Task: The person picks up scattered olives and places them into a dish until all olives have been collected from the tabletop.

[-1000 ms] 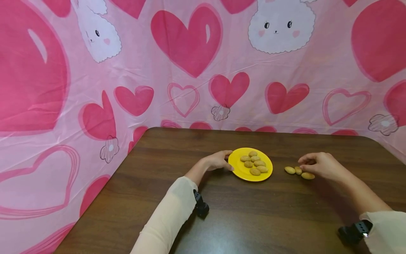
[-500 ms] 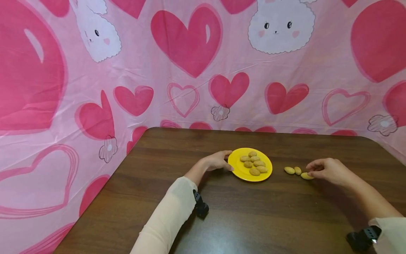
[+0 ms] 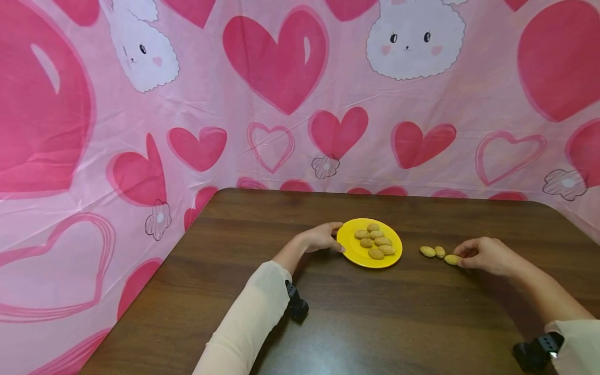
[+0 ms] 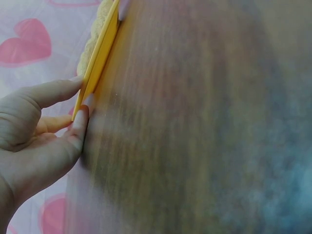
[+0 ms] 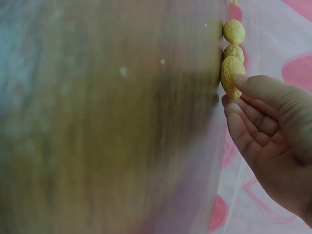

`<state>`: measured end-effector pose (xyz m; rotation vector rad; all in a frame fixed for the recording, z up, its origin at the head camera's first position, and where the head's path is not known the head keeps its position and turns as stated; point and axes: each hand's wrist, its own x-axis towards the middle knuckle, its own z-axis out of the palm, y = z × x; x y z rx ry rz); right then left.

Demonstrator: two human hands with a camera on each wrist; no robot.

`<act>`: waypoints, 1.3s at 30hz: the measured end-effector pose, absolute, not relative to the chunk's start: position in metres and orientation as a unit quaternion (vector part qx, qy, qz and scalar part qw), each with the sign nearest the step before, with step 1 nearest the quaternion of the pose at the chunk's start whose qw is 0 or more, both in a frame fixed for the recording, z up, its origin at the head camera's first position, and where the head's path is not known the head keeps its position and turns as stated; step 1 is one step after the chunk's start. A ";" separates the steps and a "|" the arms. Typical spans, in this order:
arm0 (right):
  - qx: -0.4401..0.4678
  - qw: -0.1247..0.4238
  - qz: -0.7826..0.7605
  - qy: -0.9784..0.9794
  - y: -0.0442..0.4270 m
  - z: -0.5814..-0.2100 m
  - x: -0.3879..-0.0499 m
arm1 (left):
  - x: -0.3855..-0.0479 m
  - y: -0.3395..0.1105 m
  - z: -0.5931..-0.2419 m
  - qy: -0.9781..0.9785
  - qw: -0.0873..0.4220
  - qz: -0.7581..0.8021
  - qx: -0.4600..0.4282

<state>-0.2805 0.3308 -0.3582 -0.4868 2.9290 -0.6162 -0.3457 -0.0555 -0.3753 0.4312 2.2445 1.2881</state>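
My left hand (image 3: 321, 237) holds the left rim of a round yellow plate (image 3: 348, 242) on the table. In the left wrist view, thumb and fingers pinch the plate's edge (image 4: 103, 56). Several wrinkled, tan-yellow oval pieces (image 3: 383, 241) lie on the plate. To its right, two yellow oval pieces (image 3: 427, 251) sit side by side on the wood. Just beyond them my right hand (image 3: 489, 256) pinches the right end of a third oval piece (image 3: 452, 259). The right wrist view shows my thumb on that wrinkled piece (image 5: 231, 73), fingertips close beneath it.
The dark brown wooden table (image 3: 375, 317) has rounded far corners. A pink cloth (image 3: 262, 140) with hearts and rabbits hangs behind and to the left. Each wrist carries a small black camera (image 3: 297, 307) on a strap.
My right hand has shifted right and nearer, from above the loose pieces to the rightmost one, and now pinches its end. My left hand and the plate have hardly moved.
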 end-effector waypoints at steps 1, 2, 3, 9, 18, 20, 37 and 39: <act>-0.162 0.055 -0.202 0.964 0.331 -0.358 -0.280 | -0.346 -0.055 -0.375 0.827 0.256 0.474 0.159; -0.162 0.055 -0.203 0.964 0.330 -0.358 -0.280 | -0.345 -0.055 -0.375 0.827 0.256 0.474 0.159; -0.163 0.054 -0.200 0.965 0.330 -0.358 -0.280 | -0.345 -0.055 -0.375 0.827 0.256 0.474 0.159; -0.168 0.049 -0.193 0.965 0.328 -0.357 -0.280 | -0.344 -0.055 -0.374 0.828 0.254 0.474 0.159; -0.184 0.017 -0.187 0.965 0.323 -0.358 -0.278 | -0.345 -0.055 -0.375 0.833 0.252 0.466 0.156; -0.186 0.008 -0.189 0.964 0.322 -0.357 -0.278 | -0.345 -0.055 -0.375 0.833 0.252 0.467 0.156; -0.193 -0.063 -0.203 0.958 0.312 -0.355 -0.284 | -0.347 -0.055 -0.377 0.833 0.252 0.467 0.157; -0.192 -0.064 -0.210 0.957 0.310 -0.354 -0.285 | -0.347 -0.055 -0.377 0.832 0.252 0.468 0.157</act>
